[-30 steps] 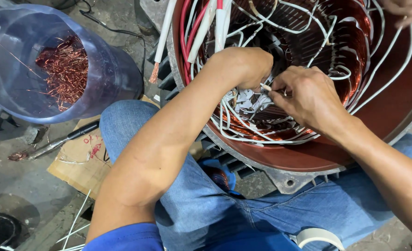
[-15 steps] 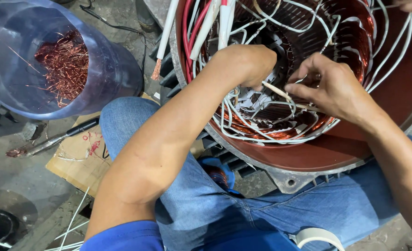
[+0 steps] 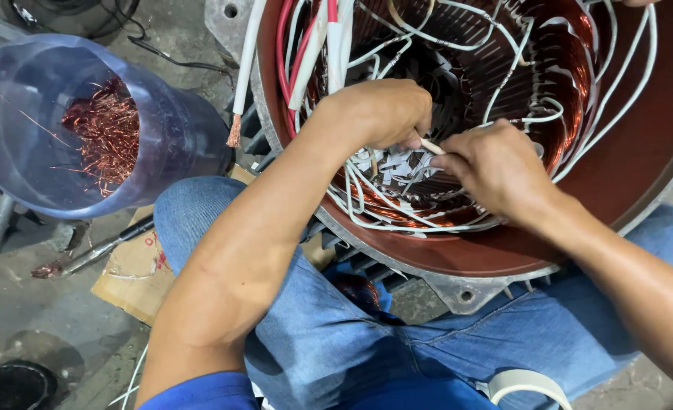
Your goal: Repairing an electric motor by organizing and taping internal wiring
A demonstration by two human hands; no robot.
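Observation:
A large motor stator [image 3: 625,190] with a reddish-brown housing lies open between my knees. Copper windings [image 3: 556,83], white sleeved leads [image 3: 397,205] and slips of white insulation paper [image 3: 389,163] fill its bore. My left hand [image 3: 378,114] reaches into the near side of the winding, fingers curled down among the leads. My right hand [image 3: 496,171] is close beside it, pinching a thin pale stick or sleeve [image 3: 432,146] whose tip lies between the two hands. What the left fingers grip is hidden.
A translucent blue bucket [image 3: 162,144] holding scrap copper wire [image 3: 105,133] stands to the left. Red and white cables [image 3: 306,45] hang over the stator's rim. Cardboard [image 3: 128,277] and a metal tool [image 3: 101,250] lie on the concrete floor. A roll of white tape [image 3: 526,383] sits by my right leg.
My right hand lifted away to the right, then came back down and left, close to my left hand, with the thin pale piece. The left hand stayed in place.

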